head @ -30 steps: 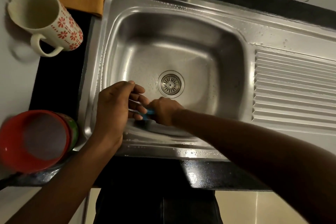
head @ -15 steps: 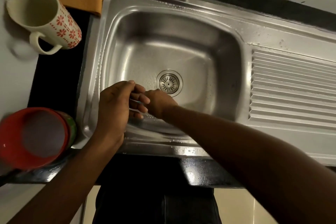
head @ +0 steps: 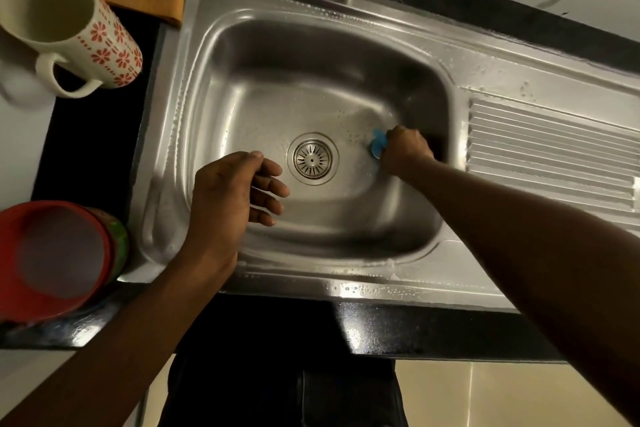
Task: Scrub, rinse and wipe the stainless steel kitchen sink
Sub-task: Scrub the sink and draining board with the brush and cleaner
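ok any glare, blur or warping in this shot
Head view: dim, warm light; glare on the wet front rim of the sink; wide-angle distortion skews the counter and tilts the mug; the red bowl at the left edge looks soft; the right hand and its blue scrubber are sharp.

Head view, close, down onto sink point(head: 304, 87)

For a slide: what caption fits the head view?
Right hand holds a blue scrubber in the sink; left hand open beside the drain.
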Action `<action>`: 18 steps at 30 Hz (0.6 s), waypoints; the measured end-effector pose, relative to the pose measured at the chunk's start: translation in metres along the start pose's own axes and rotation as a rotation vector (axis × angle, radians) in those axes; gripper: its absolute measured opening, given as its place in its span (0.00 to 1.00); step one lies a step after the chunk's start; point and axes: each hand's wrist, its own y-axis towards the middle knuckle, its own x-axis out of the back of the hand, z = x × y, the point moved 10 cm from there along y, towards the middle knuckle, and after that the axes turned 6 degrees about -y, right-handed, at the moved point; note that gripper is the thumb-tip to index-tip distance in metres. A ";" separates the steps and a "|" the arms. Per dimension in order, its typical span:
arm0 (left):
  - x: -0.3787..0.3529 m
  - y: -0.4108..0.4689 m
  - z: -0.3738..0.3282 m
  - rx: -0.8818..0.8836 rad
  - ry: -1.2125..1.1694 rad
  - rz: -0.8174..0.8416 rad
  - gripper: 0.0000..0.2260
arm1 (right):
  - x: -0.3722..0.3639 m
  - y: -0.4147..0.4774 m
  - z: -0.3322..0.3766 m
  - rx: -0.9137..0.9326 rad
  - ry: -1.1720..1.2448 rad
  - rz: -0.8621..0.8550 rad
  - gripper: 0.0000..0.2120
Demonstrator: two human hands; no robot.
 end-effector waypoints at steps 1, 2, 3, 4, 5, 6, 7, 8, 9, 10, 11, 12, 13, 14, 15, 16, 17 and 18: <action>0.001 0.001 0.000 0.000 -0.003 -0.004 0.15 | -0.001 0.003 0.002 -0.022 0.019 0.010 0.22; 0.002 0.001 0.001 0.003 -0.002 -0.002 0.15 | -0.008 -0.001 0.001 -0.034 0.040 0.027 0.21; 0.002 0.001 0.002 0.006 0.000 0.003 0.15 | -0.017 -0.012 0.000 -0.044 0.056 0.050 0.21; 0.001 0.001 0.002 0.009 -0.003 0.009 0.15 | -0.031 -0.026 0.001 -0.036 0.068 0.084 0.21; 0.000 0.001 0.002 0.013 -0.005 0.017 0.15 | -0.048 -0.043 0.006 -0.006 0.070 0.127 0.20; -0.001 0.001 0.003 0.017 -0.004 0.025 0.15 | -0.068 -0.061 0.014 0.047 0.058 0.181 0.20; -0.003 0.001 0.002 0.016 -0.002 0.032 0.15 | -0.085 -0.076 0.023 0.101 0.040 0.234 0.19; -0.004 0.002 0.001 0.010 0.001 0.038 0.15 | -0.097 -0.087 0.029 0.149 0.019 0.263 0.19; -0.004 0.003 -0.001 0.003 0.002 0.041 0.15 | -0.103 -0.092 0.031 0.179 0.005 0.271 0.19; -0.003 0.004 -0.004 -0.003 0.003 0.038 0.15 | -0.100 -0.092 0.031 0.189 0.005 0.258 0.20; 0.000 0.006 -0.005 -0.009 0.006 0.033 0.15 | -0.089 -0.085 0.028 0.178 0.014 0.221 0.21; 0.002 0.007 -0.006 -0.012 0.012 0.028 0.15 | -0.072 -0.077 0.024 0.155 0.024 0.166 0.21; 0.005 0.007 -0.006 -0.012 0.018 0.023 0.15 | -0.054 -0.066 0.018 0.115 0.023 0.103 0.21; 0.007 0.008 -0.007 -0.013 0.021 0.019 0.15 | -0.035 -0.054 0.014 0.077 -0.007 0.054 0.20; 0.010 0.008 -0.006 -0.013 0.022 0.014 0.15 | -0.020 -0.044 0.014 0.050 -0.054 0.031 0.19; 0.012 0.007 -0.006 -0.008 0.024 0.009 0.15 | -0.012 -0.037 0.017 0.041 -0.093 0.029 0.19; 0.013 0.006 -0.006 -0.005 0.024 0.005 0.15 | -0.011 -0.035 0.023 0.052 -0.128 0.042 0.18; 0.013 0.004 -0.006 -0.003 0.019 0.003 0.15 | -0.019 -0.039 0.029 0.073 -0.163 0.083 0.18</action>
